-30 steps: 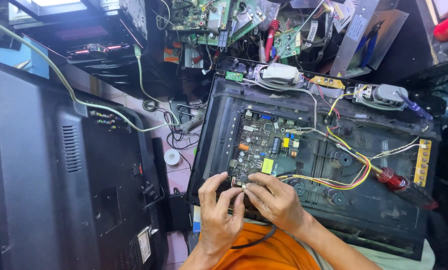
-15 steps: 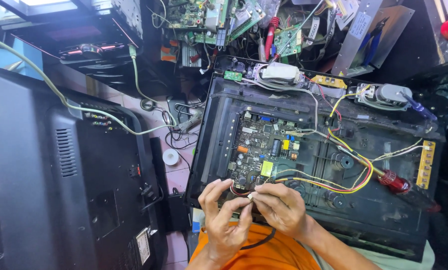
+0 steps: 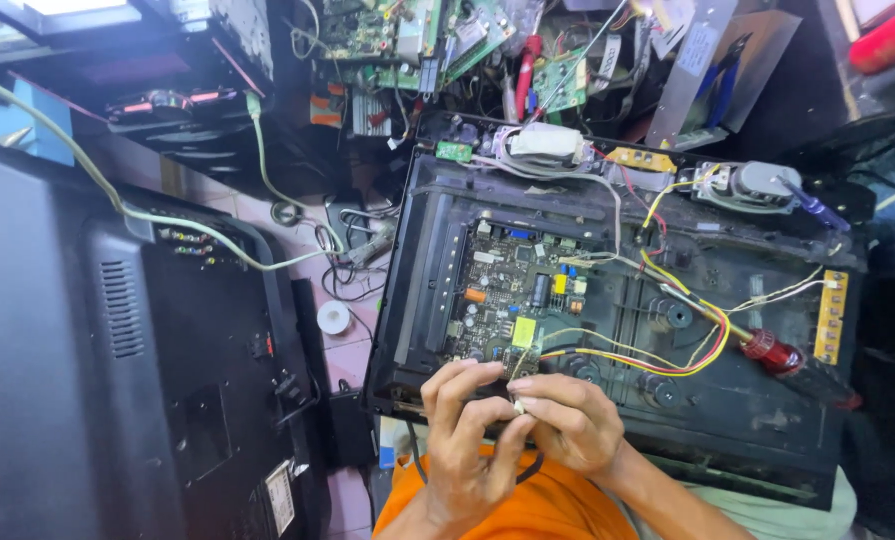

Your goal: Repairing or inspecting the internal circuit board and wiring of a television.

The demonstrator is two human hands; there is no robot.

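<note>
An opened black television chassis [image 3: 768, 420] lies in front of me with a green circuit board [image 3: 513, 290] mounted in its left half. Yellow and red wires [image 3: 658, 355] run from the board toward the right. My left hand [image 3: 463, 430] and my right hand [image 3: 568, 420] meet at the chassis's near edge, just below the board. Their fingertips pinch a small pale part, a wire end or connector [image 3: 518, 405], between them. A black cable [image 3: 528, 470] loops under my hands over my orange-clad lap.
A red-handled screwdriver [image 3: 773, 352] rests on the chassis at the right. A large black television back [image 3: 118, 370] stands at the left with a pale green cable [image 3: 118, 205] across it. Loose circuit boards [image 3: 408, 35] and parts pile up behind. A white tape roll [image 3: 334, 317] lies on the floor.
My hands have shifted slightly and closed tighter together over the small part at the chassis edge. The view has moved a little.
</note>
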